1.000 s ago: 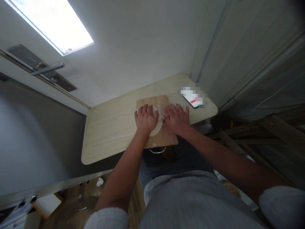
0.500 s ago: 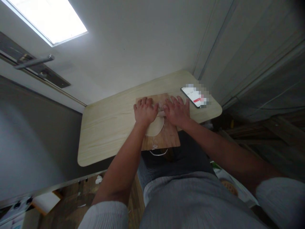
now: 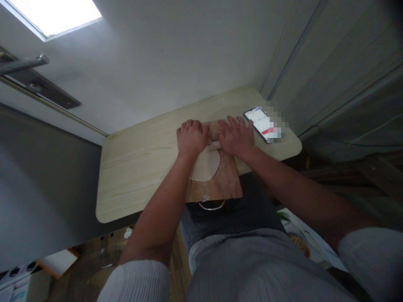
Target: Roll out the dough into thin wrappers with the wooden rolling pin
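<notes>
A round, pale sheet of dough (image 3: 206, 165) lies on a wooden cutting board (image 3: 220, 186), its far part covered by my hands. Across the dough runs a rolling pin (image 3: 214, 145); only a short middle stretch shows between my hands. My left hand (image 3: 193, 137) is closed over the pin's left part, with its fingers bent down. On the right part presses my right hand (image 3: 236, 136), its fingers reaching forward over the pin and slightly apart. Both pin ends are hidden under the hands.
The board rests on a light wooden table (image 3: 135, 167), its metal handle (image 3: 211, 206) jutting past the near edge. A phone (image 3: 260, 121) with a lit screen lies right of my right hand. Behind the table stands a white door with a lever handle (image 3: 25, 65).
Both hands have moved a little away from me along the board with the rolling pin, and more of the dough shows on the near side. The camera view has shifted slightly.
</notes>
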`<state>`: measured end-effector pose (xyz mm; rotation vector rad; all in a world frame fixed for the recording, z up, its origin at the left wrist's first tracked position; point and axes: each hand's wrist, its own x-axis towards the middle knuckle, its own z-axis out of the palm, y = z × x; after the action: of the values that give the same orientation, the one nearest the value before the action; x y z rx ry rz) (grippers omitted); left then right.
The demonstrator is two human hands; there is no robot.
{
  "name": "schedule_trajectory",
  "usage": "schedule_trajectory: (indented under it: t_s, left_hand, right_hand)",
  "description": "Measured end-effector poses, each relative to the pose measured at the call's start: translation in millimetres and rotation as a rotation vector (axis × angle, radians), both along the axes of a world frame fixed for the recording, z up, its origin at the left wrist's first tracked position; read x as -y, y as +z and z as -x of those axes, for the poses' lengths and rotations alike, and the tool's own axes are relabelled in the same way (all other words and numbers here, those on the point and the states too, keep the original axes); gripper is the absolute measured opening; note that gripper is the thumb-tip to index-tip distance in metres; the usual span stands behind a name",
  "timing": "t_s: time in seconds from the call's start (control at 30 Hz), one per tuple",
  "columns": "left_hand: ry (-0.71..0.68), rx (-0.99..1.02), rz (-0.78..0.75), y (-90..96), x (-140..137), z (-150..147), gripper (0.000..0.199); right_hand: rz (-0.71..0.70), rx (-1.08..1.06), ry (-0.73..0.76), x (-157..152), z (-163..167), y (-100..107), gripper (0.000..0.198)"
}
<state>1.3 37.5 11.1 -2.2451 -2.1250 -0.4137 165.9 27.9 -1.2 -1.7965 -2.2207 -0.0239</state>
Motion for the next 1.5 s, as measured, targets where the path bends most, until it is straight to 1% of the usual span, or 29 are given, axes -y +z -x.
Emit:
schedule_trajectory:
  t_s: [0.07,0.23,0.43,0.57,0.73,0.9,1.1,1.3,1.5]
  left_hand:
    - [-0.002,-0.001,0.006,0.5,-3.2,0.4,0.052]
    - [0.019,-0.015,-0.061,0.4,-9.3,0.1,0.051]
    - [0.043,-0.007,-0.07,-0.9,-14.4,-0.1,0.054]
    - [0.037,-0.019,-0.082,0.2,-11.9,-0.4,0.055]
    - [0.042,-0.038,-0.07,2.6,-2.1,-2.0,0.053]
    - [0.046,-0.046,-0.07,1.8,10.4,-3.9,0.049]
    - [0.041,-0.06,-0.084,1.1,33.2,-6.0,0.048]
    - [0.05,-0.099,-0.093,0.0,62.2,-11.2,0.045]
    - [0.05,-0.122,-0.13,-5.2,96.2,-14.6,0.045]
  right_hand:
    - [-0.002,0.001,0.0,-4.5,0.1,-0.7,0.052]
    - [0.0,-0.008,0.008,-10.1,0.2,-0.8,0.053]
    - [0.017,0.018,0.004,-13.9,0.5,-1.4,0.053]
    - [0.03,-0.008,0.008,-13.9,0.0,-2.6,0.053]
    - [0.017,-0.047,0.0,-4.1,0.1,-0.6,0.052]
    - [-0.009,-0.052,0.002,11.0,-0.4,-0.4,0.052]
    - [-0.02,-0.074,0.002,31.6,-2.6,-2.7,0.05]
    - [-0.059,-0.103,0.019,59.6,-7.3,-7.6,0.05]
    - [-0.102,-0.128,0.057,89.9,-14.6,-19.5,0.048]
